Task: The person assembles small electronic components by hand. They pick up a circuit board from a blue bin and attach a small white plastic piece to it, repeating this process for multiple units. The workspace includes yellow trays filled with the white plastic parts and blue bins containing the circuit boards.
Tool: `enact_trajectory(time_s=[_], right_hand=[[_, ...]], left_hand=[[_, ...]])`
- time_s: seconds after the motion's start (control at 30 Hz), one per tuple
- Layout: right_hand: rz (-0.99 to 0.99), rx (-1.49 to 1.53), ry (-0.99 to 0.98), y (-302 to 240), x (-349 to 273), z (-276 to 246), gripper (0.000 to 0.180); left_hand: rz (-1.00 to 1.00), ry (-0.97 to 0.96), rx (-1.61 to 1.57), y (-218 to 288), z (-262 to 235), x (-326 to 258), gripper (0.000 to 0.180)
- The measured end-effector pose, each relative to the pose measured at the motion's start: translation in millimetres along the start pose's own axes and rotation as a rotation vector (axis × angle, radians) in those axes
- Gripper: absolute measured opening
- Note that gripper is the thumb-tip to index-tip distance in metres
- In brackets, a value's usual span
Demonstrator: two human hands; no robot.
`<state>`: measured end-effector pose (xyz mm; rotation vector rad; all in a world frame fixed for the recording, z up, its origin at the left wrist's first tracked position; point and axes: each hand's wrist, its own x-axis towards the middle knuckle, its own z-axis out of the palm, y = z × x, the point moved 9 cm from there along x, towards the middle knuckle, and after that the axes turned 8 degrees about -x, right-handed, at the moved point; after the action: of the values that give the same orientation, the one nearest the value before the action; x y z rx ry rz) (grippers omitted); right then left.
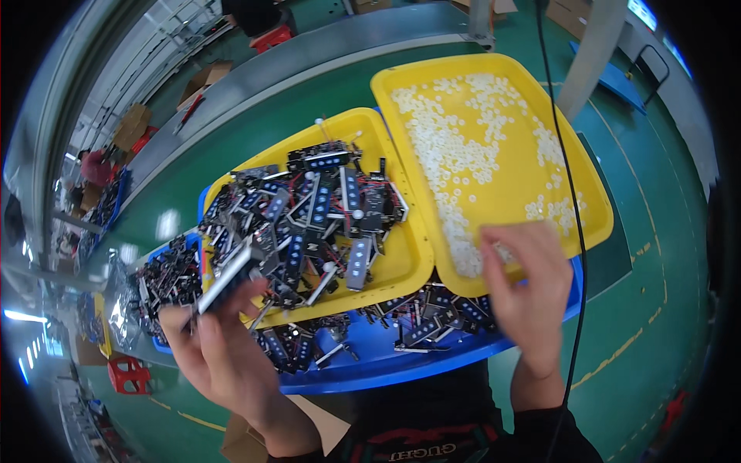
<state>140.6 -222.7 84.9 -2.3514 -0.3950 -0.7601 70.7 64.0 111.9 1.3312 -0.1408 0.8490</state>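
Note:
My left hand (224,359) is closed on a small dark electronic module (225,284) with a pale strip along its side, held tilted at the near left of a yellow tray (401,266). That tray is heaped with similar black modules (316,208), with red wires and rows of light dots. At the right, my right hand (532,285) hovers over the near edge of a second yellow tray (571,204), which holds many small white rings (455,154). Its fingers are curled into a pinch and slightly blurred; whatever lies between them is hidden.
Beneath the yellow trays sits a blue bin (347,374) holding more modules. A black cable (570,166) hangs down across the right tray. Farther left are another heap of modules (174,282) and a red stool (129,375). A metal bench (309,58) runs behind.

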Motion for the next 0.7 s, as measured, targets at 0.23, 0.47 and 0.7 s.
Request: enact_trajectory(time_s=[0.23, 0.47, 0.7], right_hand=[[0.054, -0.355, -0.202, 22.7, 0.6, 14.8, 0.028], [0.06, -0.326, -0.256, 23.0, 3.1, 16.9, 0.02], [0.015, -0.238, -0.373, 27.5, 3.4, 23.7, 0.013]], left_hand=[[-0.074, 0.004, 0.719, -13.9, -7.4, 30.5, 0.004], [0.334, -0.204, 0.982, 29.0, 34.9, 15.0, 0.013], [-0.136, -0.79, 0.733, -33.1, 70.4, -70.6, 0.032]])
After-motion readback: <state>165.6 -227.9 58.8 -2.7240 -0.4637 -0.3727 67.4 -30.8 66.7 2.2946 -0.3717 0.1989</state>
